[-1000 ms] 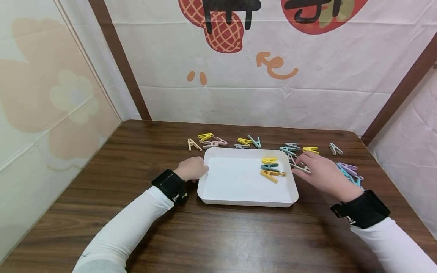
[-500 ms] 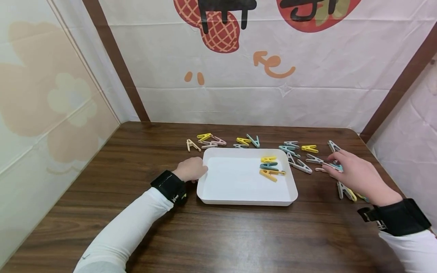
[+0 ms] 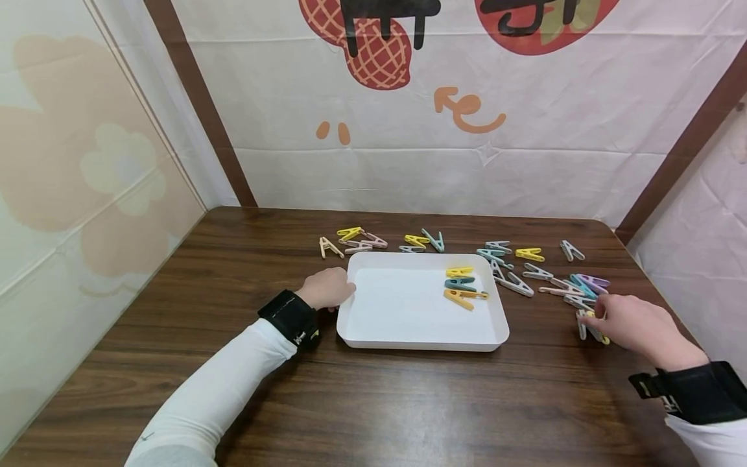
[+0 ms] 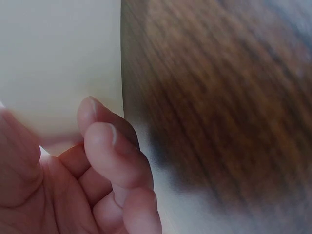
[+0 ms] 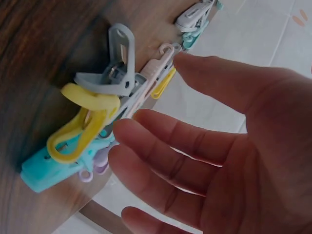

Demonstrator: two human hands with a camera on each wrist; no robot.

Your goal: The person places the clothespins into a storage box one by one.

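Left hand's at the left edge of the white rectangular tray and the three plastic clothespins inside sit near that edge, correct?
Not quite: the three plastic clothespins lie near the right edge of the white rectangular tray, as the head view shows. The left hand is placed as you say.

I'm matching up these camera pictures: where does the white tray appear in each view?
Head: the white tray lies just below centre, by the left hand.
Left wrist: it fills the upper left, seen close.
Right wrist: not in it.
Shared landmark: the brown wooden table.
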